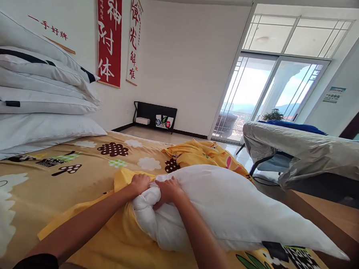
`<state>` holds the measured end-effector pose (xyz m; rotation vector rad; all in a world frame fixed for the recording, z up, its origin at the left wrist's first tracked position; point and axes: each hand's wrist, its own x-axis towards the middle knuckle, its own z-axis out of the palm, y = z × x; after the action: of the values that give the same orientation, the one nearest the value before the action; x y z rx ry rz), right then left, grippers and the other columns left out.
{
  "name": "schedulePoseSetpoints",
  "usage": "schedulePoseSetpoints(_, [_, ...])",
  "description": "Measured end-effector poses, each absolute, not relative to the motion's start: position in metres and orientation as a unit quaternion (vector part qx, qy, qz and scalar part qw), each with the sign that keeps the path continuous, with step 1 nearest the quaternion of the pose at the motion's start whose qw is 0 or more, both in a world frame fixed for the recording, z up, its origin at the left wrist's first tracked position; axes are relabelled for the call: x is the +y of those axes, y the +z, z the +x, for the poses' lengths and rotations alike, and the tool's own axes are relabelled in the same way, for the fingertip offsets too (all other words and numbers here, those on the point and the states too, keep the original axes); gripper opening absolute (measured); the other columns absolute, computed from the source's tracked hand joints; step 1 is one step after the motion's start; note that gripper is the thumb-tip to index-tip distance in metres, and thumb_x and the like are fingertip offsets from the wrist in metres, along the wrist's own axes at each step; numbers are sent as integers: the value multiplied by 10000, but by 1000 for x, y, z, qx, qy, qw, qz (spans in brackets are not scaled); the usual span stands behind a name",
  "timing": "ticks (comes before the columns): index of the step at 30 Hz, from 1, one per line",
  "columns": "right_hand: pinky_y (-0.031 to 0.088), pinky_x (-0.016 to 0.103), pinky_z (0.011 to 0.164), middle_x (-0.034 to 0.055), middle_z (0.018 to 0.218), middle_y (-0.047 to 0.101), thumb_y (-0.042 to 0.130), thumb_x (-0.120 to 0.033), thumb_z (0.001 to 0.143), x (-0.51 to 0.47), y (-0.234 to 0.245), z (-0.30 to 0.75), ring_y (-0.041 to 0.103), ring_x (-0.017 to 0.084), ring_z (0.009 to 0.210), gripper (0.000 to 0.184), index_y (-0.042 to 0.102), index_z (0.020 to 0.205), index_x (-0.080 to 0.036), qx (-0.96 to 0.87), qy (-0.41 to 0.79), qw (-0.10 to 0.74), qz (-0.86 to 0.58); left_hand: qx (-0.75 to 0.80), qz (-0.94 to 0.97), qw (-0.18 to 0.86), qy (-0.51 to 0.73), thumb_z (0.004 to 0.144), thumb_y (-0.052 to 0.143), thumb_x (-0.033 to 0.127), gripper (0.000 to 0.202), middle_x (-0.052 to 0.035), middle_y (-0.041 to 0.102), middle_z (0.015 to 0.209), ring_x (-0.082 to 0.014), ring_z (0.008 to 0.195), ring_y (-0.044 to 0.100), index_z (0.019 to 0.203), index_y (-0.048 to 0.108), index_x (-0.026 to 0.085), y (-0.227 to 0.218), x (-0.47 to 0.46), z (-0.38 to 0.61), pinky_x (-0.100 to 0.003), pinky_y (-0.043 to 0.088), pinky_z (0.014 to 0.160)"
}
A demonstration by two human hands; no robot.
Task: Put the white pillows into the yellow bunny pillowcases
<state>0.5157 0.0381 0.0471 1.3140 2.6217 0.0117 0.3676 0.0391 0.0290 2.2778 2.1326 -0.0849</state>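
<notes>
A plump white pillow (224,205) lies across the bed in front of me, its left end bunched up inside the mouth of a yellow pillowcase (102,223). My left hand (141,183) is closed on the upper edge of the pillowcase opening. Just beside it, my right hand (167,190) grips the gathered end of the pillow, fingers pressed into the white fabric. The pillow's right end tapers to a free corner with a dark tag below it.
Several white pillows (43,99) are stacked at the left. A crumpled yellow cloth (205,154) lies behind the pillow on the patterned bedsheet (88,158). To the right stands a plastic-covered table (311,153); a low black shelf (155,113) is against the far wall.
</notes>
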Motion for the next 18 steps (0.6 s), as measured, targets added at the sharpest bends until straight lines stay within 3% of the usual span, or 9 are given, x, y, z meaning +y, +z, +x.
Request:
schedulePoseSetpoints(4, [488,437,924,144,1237,653,818,-585,510,33,41,512,627,343,1113,1043,432,1410,-227,894,-40,109,433,670,740,11,-52,855,599,272,272,-183,679,1128,-301,1081,639,1083,672,141,37,40,358,-391,514,868])
schedulePoseSetpoints(8, [493,405,927,155,1220,663,856,-469,525,22,44,495,631,322,1108,855,578,1276,-172,889,-33,169,425,674,737,-1,-61,841,620,224,261,-175,678,1133,-288,1081,637,1081,671,135,34,52,359,-382,506,871])
schedulePoseSetpoints(12, [498,372,919,171,1141,694,852,-359,582,7,47,474,655,301,1057,663,660,1168,-115,885,1,192,424,686,725,-19,-58,925,567,306,253,-102,674,1099,-216,1022,637,1085,649,128,30,66,366,-399,504,887])
schedulePoseSetpoints(15, [506,356,896,175,1091,709,827,-312,625,1,47,472,667,291,1030,580,671,1144,-105,888,14,181,421,685,726,-45,-41,900,552,165,191,-138,679,1065,-260,1043,630,1035,676,113,31,66,372,-400,483,879])
schedulePoseSetpoints(18, [513,364,867,180,1080,709,800,-311,659,-2,46,478,670,298,1015,551,662,1152,-109,892,19,165,421,663,744,-84,-4,863,514,83,272,-190,646,1131,-317,1110,581,1090,662,100,39,57,372,-444,428,927])
